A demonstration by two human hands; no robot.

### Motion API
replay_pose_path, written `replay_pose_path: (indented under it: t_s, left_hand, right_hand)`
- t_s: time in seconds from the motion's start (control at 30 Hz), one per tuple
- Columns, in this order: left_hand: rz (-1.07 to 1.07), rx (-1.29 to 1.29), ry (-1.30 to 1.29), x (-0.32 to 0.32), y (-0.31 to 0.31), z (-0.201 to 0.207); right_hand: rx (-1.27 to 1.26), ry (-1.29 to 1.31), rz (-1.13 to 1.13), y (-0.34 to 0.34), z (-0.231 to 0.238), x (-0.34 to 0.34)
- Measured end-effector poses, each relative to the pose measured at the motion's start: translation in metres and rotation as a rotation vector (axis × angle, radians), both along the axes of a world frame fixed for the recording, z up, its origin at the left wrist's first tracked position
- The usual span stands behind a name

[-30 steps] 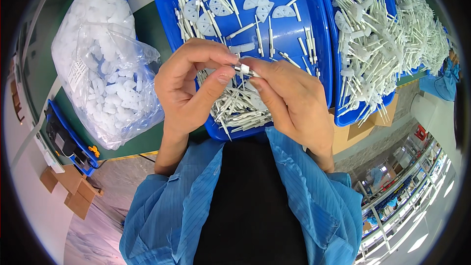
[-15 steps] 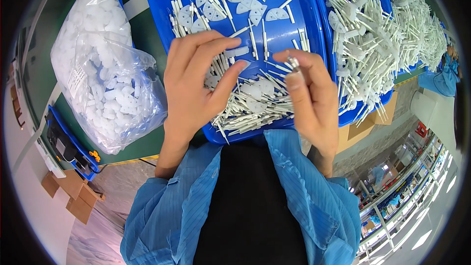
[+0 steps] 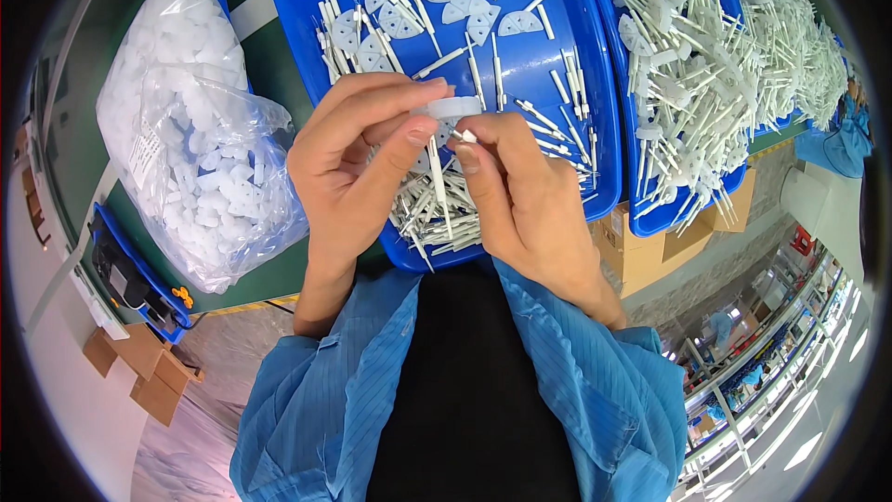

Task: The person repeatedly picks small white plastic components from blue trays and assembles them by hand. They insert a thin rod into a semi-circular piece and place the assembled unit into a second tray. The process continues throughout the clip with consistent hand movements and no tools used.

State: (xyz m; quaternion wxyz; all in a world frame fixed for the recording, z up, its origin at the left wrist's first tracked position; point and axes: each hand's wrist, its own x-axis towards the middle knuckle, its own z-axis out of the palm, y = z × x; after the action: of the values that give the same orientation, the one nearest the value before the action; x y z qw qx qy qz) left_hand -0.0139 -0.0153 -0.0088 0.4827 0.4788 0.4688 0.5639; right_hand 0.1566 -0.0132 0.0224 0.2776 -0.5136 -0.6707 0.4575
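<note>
Blue trays (image 3: 569,23) hold white rods (image 3: 497,74) and translucent wedges (image 3: 520,22)

- The left hand (image 3: 346,156) has a pale plastic plate (image 3: 453,109) in its grip, over the blue tray (image 3: 571,9).
- The right hand (image 3: 531,200), just beside it, pinches a small white piece (image 3: 467,137).
- The green desk (image 3: 274,70) shows around a clear bag (image 3: 255,119) of white parts (image 3: 167,56) (bulging, crumpled).

You've a flat green table (image 3: 269,65) upper L of pic; whitish surface (image 3: 70,363) far L (wall/floor unclear); pale metal-framed racking (image 3: 729,400) lower R, bright white light streaks (image 3: 802,453) on pale grey floor (image 3: 762,474).
</note>
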Motion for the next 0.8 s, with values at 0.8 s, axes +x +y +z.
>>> replay_pose_path:
  t_s: [0.8]
  left_hand:
    - [0.046, -0.009, -0.234, -0.001, -0.005, -0.005]
  right_hand:
    - [0.068, -0.002, 0.014, 0.003, 0.012, -0.003]
